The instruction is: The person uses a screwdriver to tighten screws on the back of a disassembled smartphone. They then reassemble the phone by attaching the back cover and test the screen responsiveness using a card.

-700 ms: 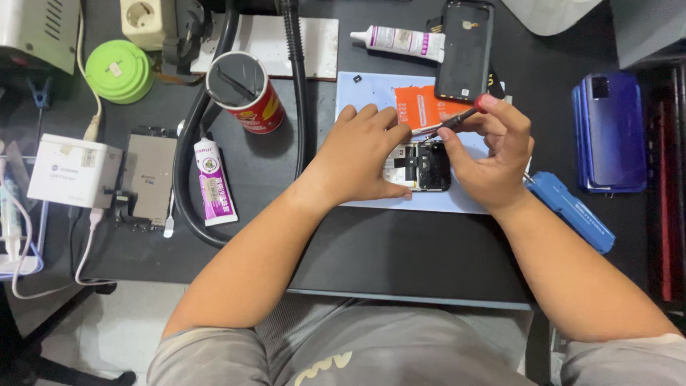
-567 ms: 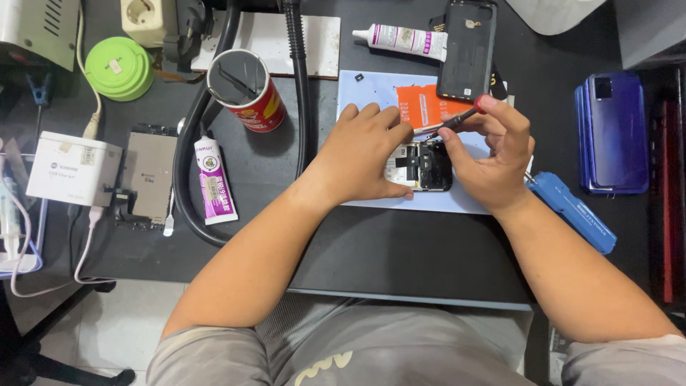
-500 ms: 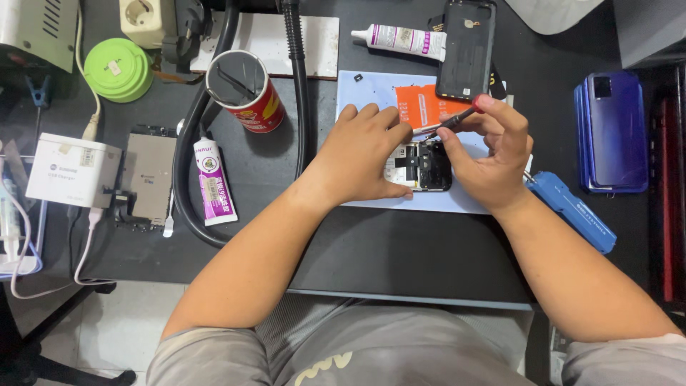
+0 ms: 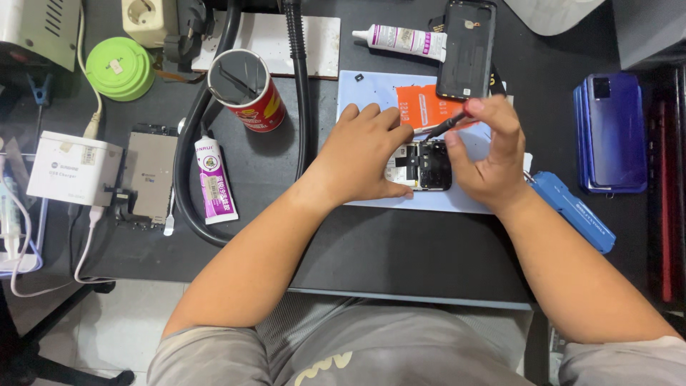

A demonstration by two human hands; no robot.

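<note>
An opened phone (image 4: pixel 421 166) with its inner parts exposed lies on a pale blue mat (image 4: pixel 371 89). My left hand (image 4: pixel 361 154) rests flat over the phone's left half and pins it down. My right hand (image 4: pixel 487 154) pinches a thin black tool with a red grip (image 4: pixel 446 125), and the tip points down at the phone's top edge. An orange card (image 4: pixel 421 107) lies on the mat just behind the phone.
A black phone back cover (image 4: pixel 468 48) lies behind the mat, a white glue tube (image 4: pixel 400 39) beside it. A red can (image 4: pixel 249 89), a purple tube (image 4: pixel 214 182), a black hose (image 4: pixel 299 93), a white charger box (image 4: pixel 71 168), a green round case (image 4: pixel 118 68), blue phones (image 4: pixel 614 132) and a blue tool (image 4: pixel 572 211) surround the mat.
My right hand's fingers have shifted slightly on the tool. The left hand and the phone stay where they were.
</note>
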